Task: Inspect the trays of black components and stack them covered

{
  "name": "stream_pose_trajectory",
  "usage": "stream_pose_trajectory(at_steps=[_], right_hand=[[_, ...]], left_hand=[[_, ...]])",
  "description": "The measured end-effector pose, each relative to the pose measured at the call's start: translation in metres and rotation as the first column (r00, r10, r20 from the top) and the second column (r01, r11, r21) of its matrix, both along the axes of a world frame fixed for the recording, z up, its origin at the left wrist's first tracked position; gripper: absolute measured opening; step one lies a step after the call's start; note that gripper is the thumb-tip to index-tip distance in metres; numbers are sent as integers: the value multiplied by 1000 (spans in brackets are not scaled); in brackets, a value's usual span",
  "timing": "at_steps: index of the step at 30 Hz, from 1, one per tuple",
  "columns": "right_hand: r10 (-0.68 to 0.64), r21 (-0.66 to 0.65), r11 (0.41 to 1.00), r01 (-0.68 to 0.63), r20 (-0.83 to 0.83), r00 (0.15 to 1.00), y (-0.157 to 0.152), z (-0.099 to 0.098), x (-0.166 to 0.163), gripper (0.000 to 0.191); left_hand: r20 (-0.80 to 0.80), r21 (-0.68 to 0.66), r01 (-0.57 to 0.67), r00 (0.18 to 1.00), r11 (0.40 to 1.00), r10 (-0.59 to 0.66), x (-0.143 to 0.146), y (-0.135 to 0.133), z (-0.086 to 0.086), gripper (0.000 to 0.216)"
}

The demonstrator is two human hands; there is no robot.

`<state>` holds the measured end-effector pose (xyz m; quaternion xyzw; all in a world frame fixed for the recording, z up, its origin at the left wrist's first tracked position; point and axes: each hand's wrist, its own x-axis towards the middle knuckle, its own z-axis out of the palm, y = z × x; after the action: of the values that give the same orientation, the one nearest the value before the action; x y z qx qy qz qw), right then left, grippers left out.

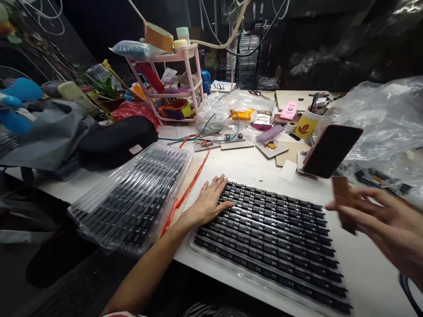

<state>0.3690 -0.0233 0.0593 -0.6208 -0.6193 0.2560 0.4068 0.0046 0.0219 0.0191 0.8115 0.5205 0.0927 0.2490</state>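
A clear plastic tray (211,256) lies near the table's front edge, filled with rows of black strip-like parts (264,224) that carry small white markings. My left hand (211,200) rests flat with fingers stretched over the far left corner of these rows. To the right of the tray, my right hand (385,222) pinches a brown rectangular block (342,196) between thumb and fingers, raised above the table. The block's lower end looks dark; its exact kind is unclear. A second stack of clear trays (132,198) with similar black rows lies left of my left arm.
A phone (332,152) leans on a stand behind the tray. Red plastic string (194,180) runs beside the left stack. Further back are a pink shelf rack (190,72), a yellow-and-white mug (306,125) and plastic bags (386,119). A black case (117,141) sits at left.
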Motion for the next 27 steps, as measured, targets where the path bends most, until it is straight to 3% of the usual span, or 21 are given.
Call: stream_pose_trajectory(at_steps=[1,3,6,10,12,14,16,19,24,27], right_hand=[[64,-90,993,-82,-187,980,13,1,-18,44],[171,-179,952,-249,-363,916,37,5,-57,55],[290,-174,902,-395,-435,853,62,10,-109,55],[347,-149,869,-472,-497,795,81,2,-150,58],[361,-133,855,-502,-542,759,88,-5,-159,58],[373,-141,838,-528,-559,741,94,-12,-164,47],[373,-151,836,-527,-548,749,100,-17,-168,35],[347,-167,853,-494,-526,777,106,-20,-171,34],[345,-218,825,-522,-536,770,111,-22,-177,66],[334,-225,820,-526,-557,760,112,-25,-179,75]], left_hand=[[8,7,9,1000,1000,-9,-1,0,-2,78],[12,32,-8,1000,999,8,-2,0,-4,77],[13,107,-52,999,993,51,-4,-2,-4,70],[13,233,-60,998,971,58,-3,-8,-3,61],[-14,267,-25,999,963,30,-1,-11,-4,62],[-43,276,13,999,961,-2,1,-12,-5,66],[-57,274,34,998,961,-19,2,-13,-4,68],[-67,271,37,998,962,-20,3,-13,-2,70],[-73,264,41,997,964,-22,3,-14,1,72],[-71,273,46,997,961,-28,2,-14,0,73]])
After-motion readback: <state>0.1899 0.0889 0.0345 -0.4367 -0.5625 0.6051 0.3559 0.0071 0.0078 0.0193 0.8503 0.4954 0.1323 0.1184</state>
